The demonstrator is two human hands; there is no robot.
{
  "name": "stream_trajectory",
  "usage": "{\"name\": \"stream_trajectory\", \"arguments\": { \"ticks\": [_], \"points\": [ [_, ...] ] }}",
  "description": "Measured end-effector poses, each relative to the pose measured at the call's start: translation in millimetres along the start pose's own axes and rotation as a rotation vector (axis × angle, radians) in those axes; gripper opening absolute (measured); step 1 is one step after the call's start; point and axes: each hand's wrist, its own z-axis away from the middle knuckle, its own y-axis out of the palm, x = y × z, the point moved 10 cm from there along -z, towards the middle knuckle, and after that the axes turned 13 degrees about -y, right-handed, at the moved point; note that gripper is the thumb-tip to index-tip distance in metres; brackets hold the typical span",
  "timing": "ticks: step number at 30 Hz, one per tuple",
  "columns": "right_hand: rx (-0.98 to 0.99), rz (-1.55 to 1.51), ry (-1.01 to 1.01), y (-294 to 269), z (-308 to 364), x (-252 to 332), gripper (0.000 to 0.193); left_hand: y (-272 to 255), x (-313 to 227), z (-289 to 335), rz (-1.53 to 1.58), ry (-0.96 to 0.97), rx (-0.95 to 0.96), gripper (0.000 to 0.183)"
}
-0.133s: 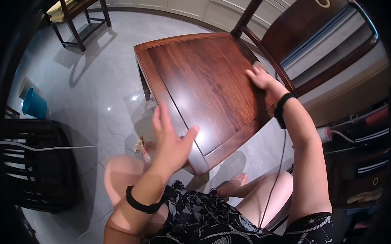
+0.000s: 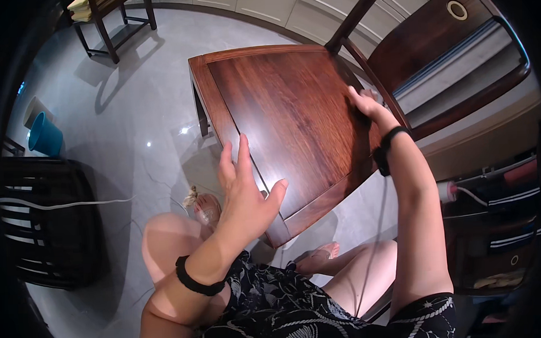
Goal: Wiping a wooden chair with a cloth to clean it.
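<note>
A dark reddish-brown wooden chair stands before me, its flat glossy seat (image 2: 280, 109) facing up and its backrest (image 2: 424, 41) at the right. My left hand (image 2: 247, 196) is over the seat's near-left edge, fingers stretched and thumb apart, holding nothing. Whether it touches the wood I cannot tell. At the seat's right side, close to the backrest, is my right hand (image 2: 372, 106). Its thumb sticks out from the fingers, which are blurred and partly hidden; nothing shows in it. Each wrist wears a black band, and a thin dark cable hangs near the right one.
Another dark wooden chair (image 2: 108, 31) with yellow cloth stands far left. A blue bucket (image 2: 45, 136) is on the grey tiled floor. Left of me is a black slatted seat (image 2: 49, 227) with a white cable across it. Pale cabinets (image 2: 262, 5) line the back.
My left hand has shifted slightly right, further over the seat edge. My right hand has moved a little right, toward the backrest. The whole view has shifted slightly.
</note>
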Motion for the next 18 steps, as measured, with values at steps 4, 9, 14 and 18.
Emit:
{"name": "stream_trajectory", "arguments": {
  "ticks": [4, 9, 14, 18],
  "points": [
    [-0.297, 0.042, -0.199, 7.7, -18.4, 114.8, 0.092, 5.7, -2.5, -3.7, -0.058, 0.031, -0.062, 0.097],
    [-0.113, 0.053, -0.755, 49.0, 53.7, 274.1, 0.087, 2.0, -13.5, -10.9, -0.048, 0.071, -0.188, 0.098],
    [-0.156, -0.09, -1.297, 80.0, 182.1, 335.9, 0.07, -2.0, -14.8, -11.4, 0.041, 0.157, -0.268, 0.095],
    [-0.246, 0.011, -0.945, 68.6, 155.4, 238.4, 0.066, 10.7, -21.9, -5.3, 0.032, 0.206, -0.236, 0.096]
  ]
}}
